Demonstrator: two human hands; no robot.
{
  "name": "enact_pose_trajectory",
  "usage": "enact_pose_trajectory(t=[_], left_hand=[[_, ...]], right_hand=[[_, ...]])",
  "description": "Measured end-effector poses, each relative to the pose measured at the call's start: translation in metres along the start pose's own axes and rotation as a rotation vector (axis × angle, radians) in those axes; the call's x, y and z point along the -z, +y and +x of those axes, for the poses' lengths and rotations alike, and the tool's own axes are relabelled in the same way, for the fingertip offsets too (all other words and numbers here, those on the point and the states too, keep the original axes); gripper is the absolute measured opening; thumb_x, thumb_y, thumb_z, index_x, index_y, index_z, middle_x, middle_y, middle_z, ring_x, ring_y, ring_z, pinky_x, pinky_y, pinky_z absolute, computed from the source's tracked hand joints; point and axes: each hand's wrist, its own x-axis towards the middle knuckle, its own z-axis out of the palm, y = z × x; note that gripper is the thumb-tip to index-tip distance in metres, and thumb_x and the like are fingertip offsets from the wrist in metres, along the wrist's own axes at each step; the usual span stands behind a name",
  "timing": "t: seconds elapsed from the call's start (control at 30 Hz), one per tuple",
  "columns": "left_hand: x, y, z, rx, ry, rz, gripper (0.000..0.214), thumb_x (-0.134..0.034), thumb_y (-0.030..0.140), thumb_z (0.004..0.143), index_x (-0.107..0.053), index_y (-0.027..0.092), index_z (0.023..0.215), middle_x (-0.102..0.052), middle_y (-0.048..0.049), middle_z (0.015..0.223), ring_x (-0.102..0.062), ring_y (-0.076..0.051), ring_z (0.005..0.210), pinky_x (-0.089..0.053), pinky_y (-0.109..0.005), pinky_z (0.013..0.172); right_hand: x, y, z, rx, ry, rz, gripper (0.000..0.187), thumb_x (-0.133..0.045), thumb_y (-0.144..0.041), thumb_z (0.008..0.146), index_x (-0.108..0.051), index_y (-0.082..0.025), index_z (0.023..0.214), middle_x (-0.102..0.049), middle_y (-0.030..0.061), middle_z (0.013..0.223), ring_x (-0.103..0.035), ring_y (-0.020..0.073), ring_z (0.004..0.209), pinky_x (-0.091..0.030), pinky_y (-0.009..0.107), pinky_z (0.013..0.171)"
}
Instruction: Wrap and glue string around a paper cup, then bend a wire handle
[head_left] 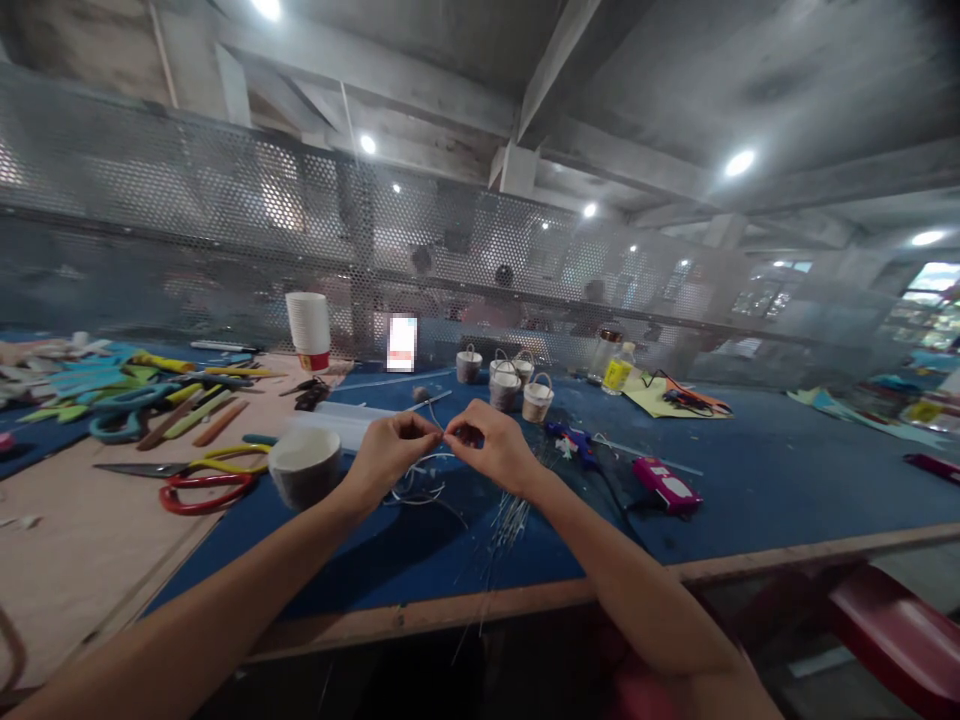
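My left hand [395, 445] and my right hand [491, 445] meet over the blue table, thumb and fingertips pinched together on each. A thin wire-like strand [433, 410] shows at the fingertips; most of it is hidden. Below the hands lies a loose coil of pale cord [420, 490]. A spread bundle of thin wires [511, 520] rests under my right wrist. Beside my left forearm stands a grey-sided cup [306, 470] with a white inside. Several small cord-wrapped baskets [538, 400] with looped handles stand beyond my right hand.
Red-handled scissors [206, 492], yellow-handled scissors [232, 458] and craft tools lie left. A stack of paper cups [308, 330] stands behind them. To the right are a blue glue gun [577, 443], a magenta box [666, 485] and a yellow-labelled bottle [619, 371]. Perforated metal panels close the back.
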Motion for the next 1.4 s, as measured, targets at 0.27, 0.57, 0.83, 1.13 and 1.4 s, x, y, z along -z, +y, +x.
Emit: enact_pose_trajectory(t=[0.27, 0.57, 0.83, 1.13, 1.4], left_hand=[[-0.001, 0.0, -0.003, 0.051, -0.173, -0.019, 0.018, -0.079, 0.032, 0.066, -0.071, 0.016, 0.069, -0.059, 0.002, 0.059, -0.045, -0.01, 0.053, -0.029, -0.023, 0.052], [0.003, -0.002, 0.0, 0.092, -0.105, -0.13, 0.024, -0.076, 0.039, 0.068, -0.069, 0.016, 0.072, -0.05, 0.0041, 0.053, -0.038, -0.008, 0.046, -0.022, -0.022, 0.045], [0.002, -0.007, 0.004, -0.004, -0.009, 0.014, 0.017, -0.08, 0.028, 0.062, -0.069, 0.015, 0.066, -0.06, 0.002, 0.058, -0.045, -0.01, 0.052, -0.029, -0.023, 0.051], [0.002, -0.002, 0.0, 0.044, -0.171, 0.008, 0.017, -0.078, 0.031, 0.066, -0.072, 0.016, 0.069, -0.062, 0.0007, 0.06, -0.047, -0.01, 0.052, -0.031, -0.022, 0.05], [0.003, -0.003, 0.001, 0.054, -0.059, -0.055, 0.024, -0.075, 0.039, 0.071, -0.068, 0.016, 0.07, -0.05, 0.0045, 0.051, -0.039, -0.008, 0.047, -0.026, -0.022, 0.046]], right_hand=[[0.013, 0.011, 0.008, -0.314, -0.168, 0.347, 0.02, -0.07, -0.036, 0.086, -0.071, -0.016, 0.088, -0.065, 0.0011, 0.077, -0.056, 0.0134, 0.069, -0.044, 0.026, 0.066], [0.002, 0.012, 0.004, -0.184, -0.036, 0.21, 0.017, -0.068, -0.034, 0.089, -0.07, -0.018, 0.09, -0.065, 0.0024, 0.088, -0.059, 0.0142, 0.077, -0.048, 0.027, 0.073], [-0.001, 0.003, -0.001, 0.004, -0.037, -0.038, 0.007, -0.065, -0.027, 0.091, -0.07, -0.021, 0.093, -0.059, 0.001, 0.088, -0.057, 0.0126, 0.074, -0.046, 0.026, 0.072], [0.011, 0.011, 0.007, -0.29, -0.136, 0.285, 0.019, -0.069, -0.035, 0.088, -0.07, -0.016, 0.09, -0.066, 0.0016, 0.08, -0.059, 0.0141, 0.071, -0.047, 0.027, 0.069], [-0.001, 0.008, 0.002, -0.145, -0.04, 0.162, 0.016, -0.067, -0.034, 0.09, -0.069, -0.018, 0.091, -0.063, 0.0015, 0.086, -0.059, 0.0134, 0.075, -0.046, 0.025, 0.07]])
